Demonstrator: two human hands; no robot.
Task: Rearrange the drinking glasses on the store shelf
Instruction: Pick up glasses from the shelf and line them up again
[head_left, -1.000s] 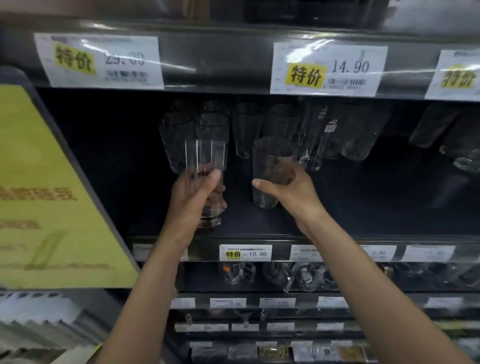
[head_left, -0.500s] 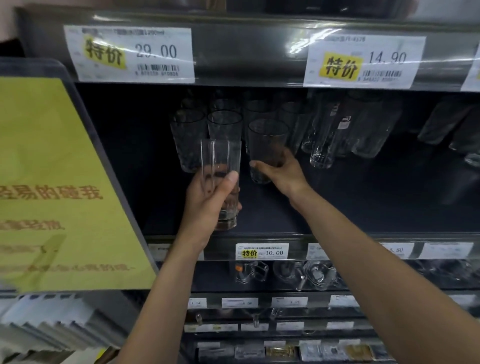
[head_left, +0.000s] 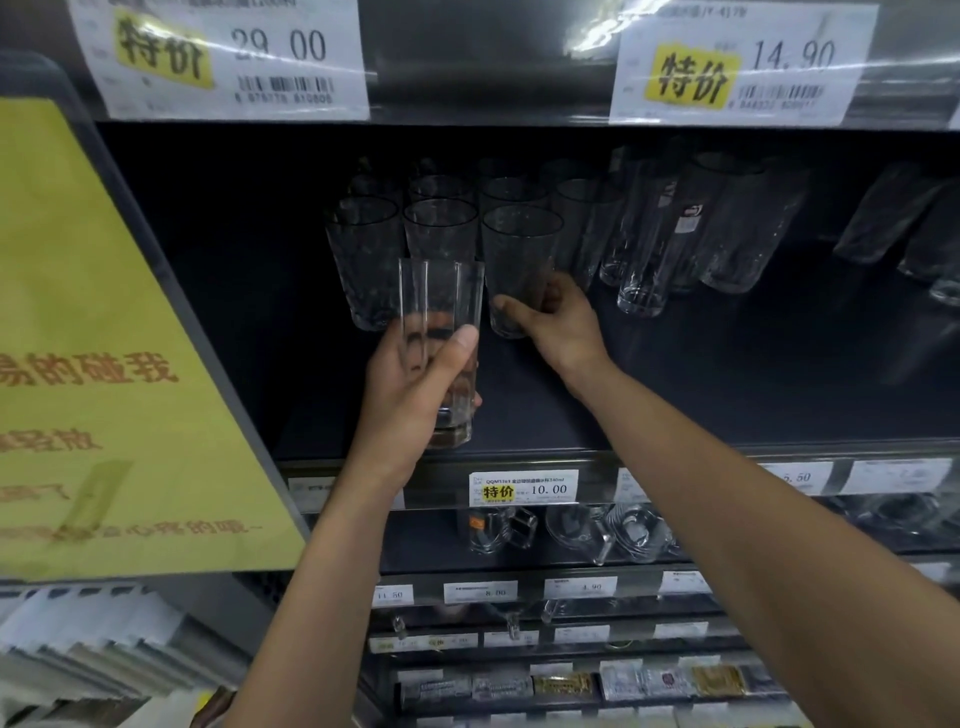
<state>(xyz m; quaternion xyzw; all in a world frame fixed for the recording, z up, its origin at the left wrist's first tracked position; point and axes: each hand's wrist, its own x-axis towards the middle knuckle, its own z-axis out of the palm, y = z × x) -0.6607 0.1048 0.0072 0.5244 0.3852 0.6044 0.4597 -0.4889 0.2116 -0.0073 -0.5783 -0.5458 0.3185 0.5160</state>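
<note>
A dark store shelf (head_left: 727, 395) is filling the view, with a yellow sign (head_left: 104, 338) hanging at nine o'clock and two large price tags (head_left: 223, 57) sitting at twelve. The left hand (head_left: 410, 384) is gripping one straight faceted glass (head_left: 440, 312), thumb and fingers wrapped round its lower half, near the shelf's front edge. At one o'clock of it, the right hand (head_left: 561, 327) is curling round the base of a tapered glass (head_left: 519, 254). Three such glasses are forming the front row; those behind are too dim to count.

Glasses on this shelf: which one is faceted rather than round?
The tall straight-sided glass gripped by the left hand, nearest the shelf's front edge. The tumblers behind it, including the one the right hand holds, are round and tapered.
</note>
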